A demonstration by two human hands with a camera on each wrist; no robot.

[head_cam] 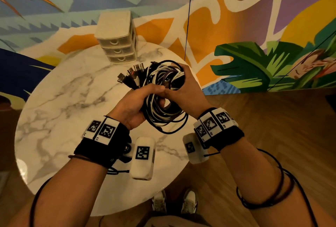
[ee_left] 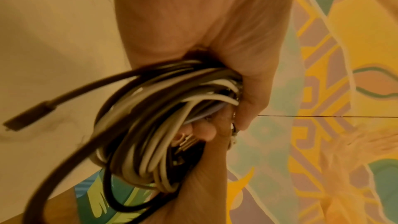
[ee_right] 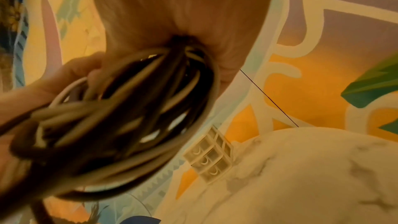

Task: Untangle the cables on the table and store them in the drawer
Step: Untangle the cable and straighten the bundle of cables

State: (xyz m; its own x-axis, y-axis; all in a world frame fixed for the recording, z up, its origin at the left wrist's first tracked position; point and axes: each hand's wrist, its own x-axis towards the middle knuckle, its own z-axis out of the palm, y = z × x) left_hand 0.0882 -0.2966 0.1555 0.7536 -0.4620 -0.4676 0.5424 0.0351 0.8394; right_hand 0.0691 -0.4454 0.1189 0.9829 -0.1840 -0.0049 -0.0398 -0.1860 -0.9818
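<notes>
A coiled bundle of black, white and purple cables is held above the round marble table. My left hand grips the bundle's near left side. My right hand wraps round its far right side. Several USB plugs fan out to the upper left of the coil. In the left wrist view the cable coil runs through my fist, and a black plug sticks out left. The right wrist view shows the coil blurred under my palm. A white three-drawer unit stands at the table's far edge, its drawers closed.
A painted mural wall rises behind the table, and wooden floor lies to the right. My shoes show below the table's near edge. The drawer unit also appears small in the right wrist view.
</notes>
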